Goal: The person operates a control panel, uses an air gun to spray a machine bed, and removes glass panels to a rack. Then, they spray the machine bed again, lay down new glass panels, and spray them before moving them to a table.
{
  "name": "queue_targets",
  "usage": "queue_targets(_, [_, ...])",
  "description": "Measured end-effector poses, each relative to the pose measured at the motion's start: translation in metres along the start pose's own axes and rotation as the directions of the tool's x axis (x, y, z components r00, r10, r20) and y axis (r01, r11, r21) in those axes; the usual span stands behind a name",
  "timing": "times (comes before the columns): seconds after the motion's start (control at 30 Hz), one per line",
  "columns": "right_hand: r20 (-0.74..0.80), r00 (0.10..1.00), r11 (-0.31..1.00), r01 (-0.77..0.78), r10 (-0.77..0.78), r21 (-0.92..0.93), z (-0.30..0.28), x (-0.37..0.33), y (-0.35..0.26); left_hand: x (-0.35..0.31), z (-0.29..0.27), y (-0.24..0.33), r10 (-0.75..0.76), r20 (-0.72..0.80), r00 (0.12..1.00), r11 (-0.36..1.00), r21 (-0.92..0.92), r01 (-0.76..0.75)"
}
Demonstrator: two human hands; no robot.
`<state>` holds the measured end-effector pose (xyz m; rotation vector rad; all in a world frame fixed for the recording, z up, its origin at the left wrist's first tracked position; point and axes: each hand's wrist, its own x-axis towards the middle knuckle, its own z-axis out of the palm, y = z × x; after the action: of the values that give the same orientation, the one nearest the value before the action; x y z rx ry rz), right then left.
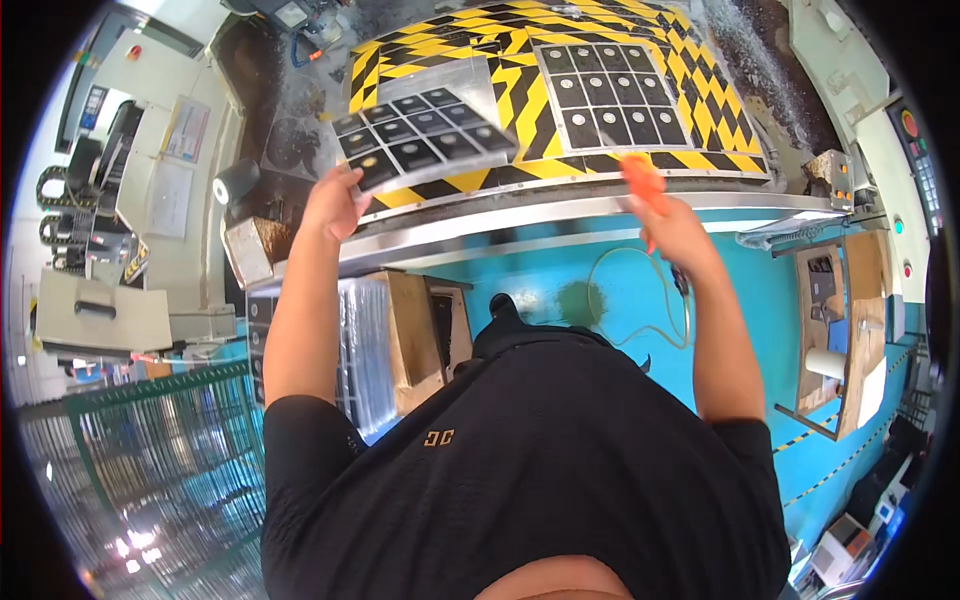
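My left hand [337, 207] grips the near left corner of a clear panel [425, 135] bearing rows of black rectangles with round marks. The panel is tilted and slightly blurred, held over the left part of a bed covered in black-and-yellow striped tape [525, 115]. In my right hand [678, 238] is an orange air blow gun [643, 180], its nozzle end smeared by motion. Beyond it, a second panel [612, 98] of the same pattern lies flat on the right part of the bed.
A metal rail [560, 200] runs along the bed's near edge. A thin hose [662, 335] loops below my right hand over the blue floor. Wrapped panels [368, 350] stand beside a wooden box [412, 335] at lower left. Right stands a wooden cart [850, 360] and a control panel with buttons [905, 180].
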<state>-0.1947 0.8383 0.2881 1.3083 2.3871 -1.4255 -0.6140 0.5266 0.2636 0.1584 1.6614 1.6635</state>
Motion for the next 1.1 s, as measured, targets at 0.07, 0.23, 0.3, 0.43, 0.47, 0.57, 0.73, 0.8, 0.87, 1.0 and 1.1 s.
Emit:
queue_targets(0.07, [-0.025,0.999,0.977,0.042,-0.037,0.210,-0.017,-0.038,0.053,-0.044,0.018,0.009,0.009,-0.085,0.996,0.931,-0.363,-0.040])
queue_targets(0.23, [0.217,0.951,0.932,0.139,-0.220,0.336,-0.014,-0.144,0.134,-0.131,0.027,-0.099,0.287,0.094,0.953,0.449,-0.892,-0.048])
queue_targets(0.3, [0.303,0.900,0.921,0.212,-0.315,0.327,0.001,-0.171,0.170,-0.138,0.067,-0.159,0.223,0.148,0.963,0.383,-0.922,0.053])
queue_targets(0.43, [0.113,0.917,0.879,0.322,-0.382,0.353,0.021,-0.176,0.149,-0.170,0.160,-0.188,0.307,0.484,0.819,0.195,-0.875,0.444])
queue_targets(0.47, [0.163,0.849,0.863,0.481,-0.503,0.157,0.020,-0.175,0.127,-0.177,0.176,-0.191,0.345,0.519,0.782,0.171,-0.854,0.492])
queue_targets(0.57, [0.185,0.656,0.662,0.749,-0.732,-0.037,0.032,-0.170,0.047,-0.216,0.211,-0.189,0.400,0.572,0.716,0.140,-0.810,0.569])
queue_targets(0.73, [0.222,0.572,0.537,0.819,-0.790,-0.202,0.025,-0.144,-0.040,-0.242,0.233,-0.217,0.337,0.593,0.731,0.104,-0.795,0.597])
queue_targets(0.8, [0.091,0.813,0.800,0.582,-0.575,-0.146,0.014,-0.111,-0.024,-0.252,0.245,-0.200,0.423,0.658,0.623,0.191,-0.736,0.649])
queue_targets(0.87, [0.091,0.801,0.786,0.598,-0.591,-0.158,0.012,-0.103,0.022,-0.255,0.244,-0.192,0.457,0.668,0.588,0.232,-0.727,0.646])
queue_targets(1.0, [0.262,0.780,0.784,0.610,-0.568,-0.117,0.016,-0.153,0.088,-0.246,0.222,-0.204,0.501,0.564,0.657,0.157,-0.805,0.572])
queue_targets(1.1, [0.204,0.905,0.927,0.371,-0.373,0.051,0.012,-0.170,0.101,-0.239,0.208,-0.202,0.530,0.516,0.673,0.105,-0.827,0.552])
